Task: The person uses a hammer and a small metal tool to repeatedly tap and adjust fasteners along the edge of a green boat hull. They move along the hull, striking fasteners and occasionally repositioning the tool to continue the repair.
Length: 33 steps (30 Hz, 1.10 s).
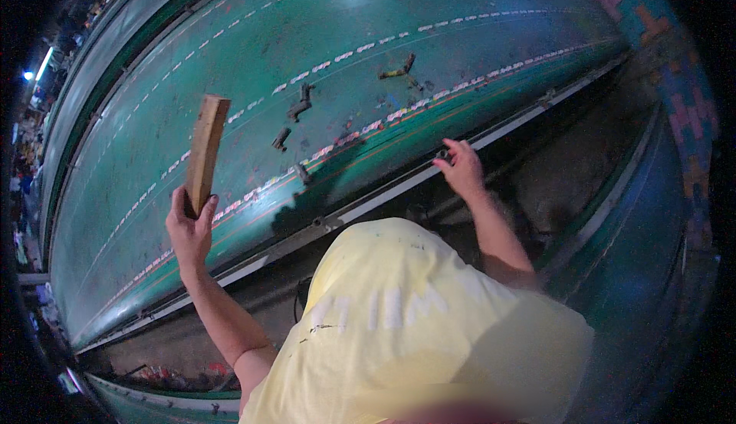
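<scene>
My left hand is closed round the lower end of a squared wooden block, which stands up over the green table surface. My right hand, by the table's near edge, pinches a small dark ring-like piece between thumb and fingers. Between the hands, farther in, lie a dark angled piece and a shorter dark piece. A small grey piece rests nearer the edge. Beyond my right hand is a yellow and brown branching piece.
A pale metal rail runs along the table's near edge, with a dark gap before me. Rows of white marks cross the green surface. Another green surface is at my right. Coloured interlocking floor tiles show at the far right.
</scene>
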Tool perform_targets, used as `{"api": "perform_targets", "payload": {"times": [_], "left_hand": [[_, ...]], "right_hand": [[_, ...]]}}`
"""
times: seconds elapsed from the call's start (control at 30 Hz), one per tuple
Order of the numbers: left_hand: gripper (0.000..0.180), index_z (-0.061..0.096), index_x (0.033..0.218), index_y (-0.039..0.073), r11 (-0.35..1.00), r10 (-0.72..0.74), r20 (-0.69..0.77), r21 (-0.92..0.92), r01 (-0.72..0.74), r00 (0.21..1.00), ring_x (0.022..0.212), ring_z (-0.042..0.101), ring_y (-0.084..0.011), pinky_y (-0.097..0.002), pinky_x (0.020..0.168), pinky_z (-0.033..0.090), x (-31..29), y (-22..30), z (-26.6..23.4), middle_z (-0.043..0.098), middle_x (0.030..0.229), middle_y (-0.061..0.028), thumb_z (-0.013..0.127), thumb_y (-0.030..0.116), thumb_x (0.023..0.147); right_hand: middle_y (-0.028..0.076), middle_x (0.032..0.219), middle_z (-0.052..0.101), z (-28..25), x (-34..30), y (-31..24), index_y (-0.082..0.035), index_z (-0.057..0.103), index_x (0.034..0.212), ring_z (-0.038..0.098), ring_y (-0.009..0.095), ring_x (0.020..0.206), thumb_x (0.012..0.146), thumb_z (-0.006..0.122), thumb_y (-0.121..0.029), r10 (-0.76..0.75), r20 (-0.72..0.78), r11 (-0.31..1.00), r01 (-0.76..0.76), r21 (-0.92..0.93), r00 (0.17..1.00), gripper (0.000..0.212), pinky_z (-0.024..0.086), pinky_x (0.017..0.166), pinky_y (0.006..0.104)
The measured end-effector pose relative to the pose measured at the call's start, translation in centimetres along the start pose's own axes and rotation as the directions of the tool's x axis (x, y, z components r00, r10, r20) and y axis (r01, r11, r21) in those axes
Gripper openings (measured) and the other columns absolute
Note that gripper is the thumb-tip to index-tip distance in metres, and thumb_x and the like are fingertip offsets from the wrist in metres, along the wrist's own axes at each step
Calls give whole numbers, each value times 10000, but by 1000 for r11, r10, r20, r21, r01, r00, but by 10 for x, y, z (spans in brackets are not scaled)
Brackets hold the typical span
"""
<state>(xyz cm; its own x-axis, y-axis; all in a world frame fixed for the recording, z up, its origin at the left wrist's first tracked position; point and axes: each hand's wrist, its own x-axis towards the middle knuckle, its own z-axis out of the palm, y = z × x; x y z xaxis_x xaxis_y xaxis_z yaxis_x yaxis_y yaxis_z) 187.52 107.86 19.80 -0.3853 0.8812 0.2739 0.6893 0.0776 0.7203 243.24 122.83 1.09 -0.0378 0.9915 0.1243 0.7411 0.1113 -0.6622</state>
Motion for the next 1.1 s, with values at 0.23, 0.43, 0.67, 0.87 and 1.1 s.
{"api": "perform_targets", "payload": {"times": [0.23, 0.43, 0.67, 0.87, 1.1], "left_hand": [[478, 693, 1119, 82, 908, -60, 184, 418, -23, 981, 941, 743, -440, -513, 795, 576, 29, 90, 115, 777, 997, -162, 922, 406, 852], [565, 713, 1200, 127, 889, -57, 416, 435, -144, 908, 948, 766, -443, -558, 805, 603, 24, 121, 237, 798, 1012, -176, 868, 563, 876], [558, 665, 1195, 66, 913, 89, 645, 252, -320, 759, 1014, 760, -449, -573, 858, 607, 2, 190, 368, 777, 1055, -221, 803, 540, 933], [516, 627, 1169, 65, 896, 80, 747, 236, -376, 660, 996, 755, -446, -571, 858, 612, -37, 185, 408, 766, 1055, -218, 799, 494, 940], [512, 601, 1246, 100, 894, 119, 744, 208, -397, 658, 1024, 724, -475, -585, 857, 589, -50, 135, 375, 743, 1090, -214, 833, 413, 913]], "right_hand": [[108, 984, 702, 22, 17, 24, -49, 749, 1060, 715, 305, 920, 862, 908, -107, -175, -245, 958, 222, 181, 954, 261, 572, 785, 430], [36, 1012, 722, -52, 82, 82, -78, 688, 1209, 740, 156, 737, 1086, 754, -333, 456, -136, 615, -202, 762, 879, 290, 580, 568, 292], [72, 1049, 740, -102, 98, 107, -64, 631, 1438, 721, 159, 673, 1073, 759, -154, 488, -208, 617, -166, 769, 847, 397, 550, 533, 295], [124, 1249, 764, -92, 61, 125, -87, 552, 1577, 761, 167, 826, 1138, 562, -42, 385, -44, 554, -192, 810, 922, 442, 616, 712, 296], [112, 1158, 769, -93, 27, 123, -108, 696, 1415, 750, 201, 899, 1017, 674, 45, 120, -63, 934, -91, 346, 991, 428, 604, 802, 362]]}}
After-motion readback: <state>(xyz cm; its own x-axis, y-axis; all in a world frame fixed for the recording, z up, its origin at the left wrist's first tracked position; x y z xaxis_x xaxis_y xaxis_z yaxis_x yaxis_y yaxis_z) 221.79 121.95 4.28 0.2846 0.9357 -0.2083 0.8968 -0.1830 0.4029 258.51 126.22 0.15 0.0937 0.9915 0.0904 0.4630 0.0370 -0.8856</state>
